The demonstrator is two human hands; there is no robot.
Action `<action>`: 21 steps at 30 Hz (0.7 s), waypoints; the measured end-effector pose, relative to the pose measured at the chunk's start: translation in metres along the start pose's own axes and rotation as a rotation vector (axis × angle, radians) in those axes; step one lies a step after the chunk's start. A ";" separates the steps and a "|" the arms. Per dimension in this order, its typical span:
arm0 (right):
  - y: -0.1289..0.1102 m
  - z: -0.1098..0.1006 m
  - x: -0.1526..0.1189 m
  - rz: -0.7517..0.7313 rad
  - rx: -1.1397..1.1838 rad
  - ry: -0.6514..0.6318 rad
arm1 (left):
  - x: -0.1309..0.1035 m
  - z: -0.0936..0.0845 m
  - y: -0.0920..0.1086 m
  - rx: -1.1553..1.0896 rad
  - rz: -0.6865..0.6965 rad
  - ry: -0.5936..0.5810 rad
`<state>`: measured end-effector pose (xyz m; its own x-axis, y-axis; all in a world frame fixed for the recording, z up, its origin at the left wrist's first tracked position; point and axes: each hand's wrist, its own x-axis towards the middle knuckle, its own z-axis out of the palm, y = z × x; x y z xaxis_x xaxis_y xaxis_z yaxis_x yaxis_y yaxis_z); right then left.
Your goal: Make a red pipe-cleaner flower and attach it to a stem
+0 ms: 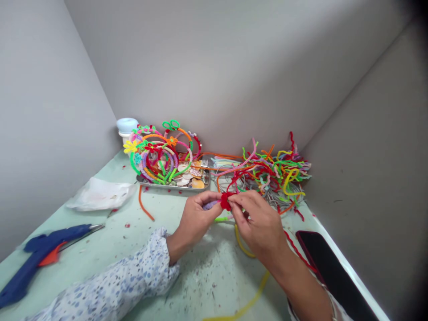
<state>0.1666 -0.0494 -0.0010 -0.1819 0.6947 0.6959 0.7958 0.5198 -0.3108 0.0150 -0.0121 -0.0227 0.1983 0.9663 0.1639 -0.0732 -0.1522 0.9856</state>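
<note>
Near the middle of the view, a small red fuzzy piece (226,201) is pinched between both hands. My left hand (197,218) grips it from the left, with a lilac fuzzy stem (210,205) beside its fingertips. My right hand (257,220) holds the same red piece from the right, fingers closed on it. A bright green stem end (221,219) shows just below the fingers. Under my right hand, a yellow stem (243,245) curves on the table. The exact shape of the red piece is partly covered by the fingertips.
A metal tray (174,187) bears colourful headbands and shells. Behind my right hand lies a pile of fuzzy stems (277,174). A blue glue gun (50,243) and plastic bag (102,194) lie left, a black phone (334,267) right. A blue-lidded container (127,125) stands at the back.
</note>
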 end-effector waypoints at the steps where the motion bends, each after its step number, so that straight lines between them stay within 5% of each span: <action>1: 0.000 0.000 0.000 0.001 0.002 -0.001 | 0.000 0.000 0.000 -0.002 -0.006 0.000; 21: -0.002 -0.002 0.003 0.032 0.074 0.046 | 0.001 -0.001 0.004 -0.006 0.015 0.008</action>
<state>0.1660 -0.0492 0.0035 -0.1291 0.6885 0.7137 0.7556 0.5344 -0.3789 0.0134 -0.0112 -0.0182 0.1896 0.9655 0.1787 -0.0823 -0.1657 0.9827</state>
